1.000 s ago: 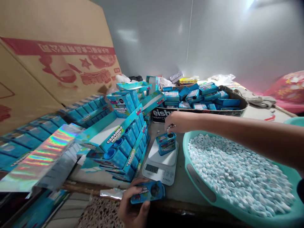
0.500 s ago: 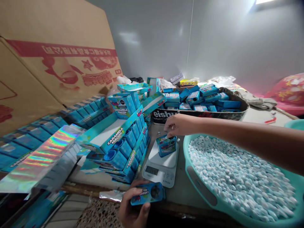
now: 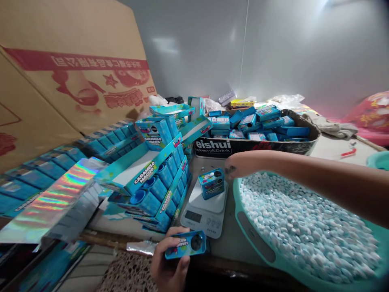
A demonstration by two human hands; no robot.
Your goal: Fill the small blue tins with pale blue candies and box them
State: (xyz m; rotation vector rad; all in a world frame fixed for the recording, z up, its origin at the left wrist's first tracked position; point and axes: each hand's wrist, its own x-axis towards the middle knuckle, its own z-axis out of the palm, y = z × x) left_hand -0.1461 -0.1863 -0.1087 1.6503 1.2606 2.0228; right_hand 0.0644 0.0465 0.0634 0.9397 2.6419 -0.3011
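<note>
My left hand [image 3: 168,267] grips a flat blue candy tin [image 3: 186,245] with a round hole, held below the table's front edge. A second blue tin [image 3: 212,183] stands upright on a small white digital scale [image 3: 206,207]. My right hand [image 3: 240,165] hovers just right of that tin, over the near rim of a teal basin [image 3: 255,239] filled with small white-blue candies [image 3: 300,223]. Its fingers are curled inward; whether they hold candies is hidden.
Blue display cartons of tins [image 3: 154,182] are stacked left of the scale. A holographic sheet [image 3: 51,202] and large cardboard box [image 3: 60,73] stand farther left. A black tray [image 3: 258,144] of blue tins sits behind. A red bag [image 3: 370,113] lies at far right.
My right hand has drawn back from above the tin on the scale, moving right toward the basin of candies. My left hand keeps its tin in about the same place.
</note>
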